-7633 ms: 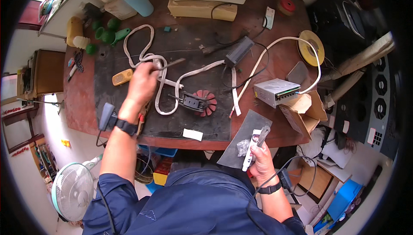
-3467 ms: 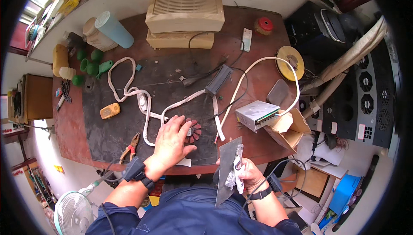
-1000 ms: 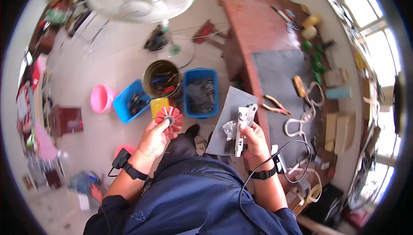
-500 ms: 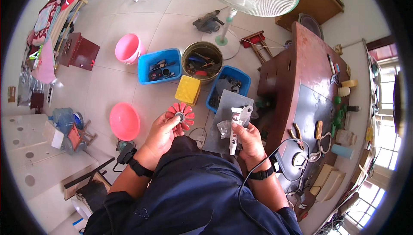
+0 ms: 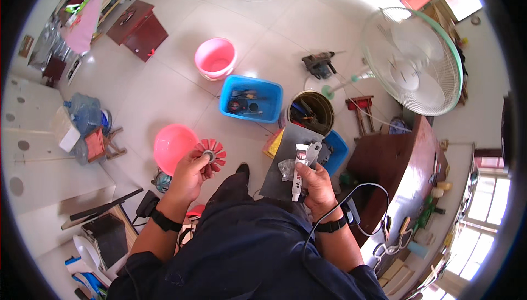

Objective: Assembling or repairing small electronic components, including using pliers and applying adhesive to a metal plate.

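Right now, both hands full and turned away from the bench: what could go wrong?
1. The right hand pinches a white tube, a metal bracket, a plastic bag and a grey sheet together; one may slip out.
2. The left hand holds the red fan wheel out over the floor; a drop could crack its blades.
3. The black cable runs by the right wrist and could snag.

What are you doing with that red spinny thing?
A person in dark blue work clothes has turned from the table toward the floor. The left hand holds a small red fan wheel with a metal hub. The right hand holds a white tube, a crumpled clear bag and a grey sheet. Bins of tools sit below.
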Action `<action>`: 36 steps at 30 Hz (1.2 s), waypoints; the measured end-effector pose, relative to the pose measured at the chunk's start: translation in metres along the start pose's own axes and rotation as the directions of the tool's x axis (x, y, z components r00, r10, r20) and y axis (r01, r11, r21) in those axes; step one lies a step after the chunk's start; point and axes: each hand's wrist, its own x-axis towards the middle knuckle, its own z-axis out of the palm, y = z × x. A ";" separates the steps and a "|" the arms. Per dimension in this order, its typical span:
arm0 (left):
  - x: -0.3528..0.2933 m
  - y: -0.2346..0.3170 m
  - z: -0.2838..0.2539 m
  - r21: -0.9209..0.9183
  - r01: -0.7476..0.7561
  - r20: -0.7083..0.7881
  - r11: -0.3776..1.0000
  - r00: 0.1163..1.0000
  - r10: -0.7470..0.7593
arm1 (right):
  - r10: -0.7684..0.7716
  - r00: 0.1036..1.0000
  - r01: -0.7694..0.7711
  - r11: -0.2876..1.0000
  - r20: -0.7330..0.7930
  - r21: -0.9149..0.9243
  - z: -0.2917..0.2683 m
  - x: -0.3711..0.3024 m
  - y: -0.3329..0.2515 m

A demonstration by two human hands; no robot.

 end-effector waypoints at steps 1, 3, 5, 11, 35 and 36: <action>0.000 0.007 -0.011 -0.010 -0.008 -0.016 1.000 1.000 0.008 | 0.010 1.000 -0.010 1.000 0.015 -0.010 0.011 0.010 -0.003; -0.001 0.018 -0.028 -0.110 -0.020 -0.125 0.994 0.992 0.006 | 0.064 0.997 -0.062 0.997 0.053 -0.034 0.031 0.028 -0.009; 0.001 0.018 -0.045 -0.130 -0.017 -0.173 0.991 0.985 -0.006 | 0.098 0.991 -0.094 0.994 0.096 -0.047 0.045 0.048 -0.014; 0.010 0.025 -0.055 -0.211 -0.028 -0.288 0.977 0.957 -0.035 | 0.163 0.965 -0.141 0.983 0.204 -0.119 0.089 0.104 -0.042; 0.191 0.297 -0.147 -0.030 -0.237 -0.138 0.971 0.963 0.231 | 0.320 0.908 -0.176 0.877 0.270 -0.446 0.398 0.352 -0.006; 0.198 0.308 -0.159 -0.030 -0.238 -0.144 0.971 0.962 0.232 | 0.328 0.900 -0.193 0.890 0.288 -0.412 0.417 0.361 -0.004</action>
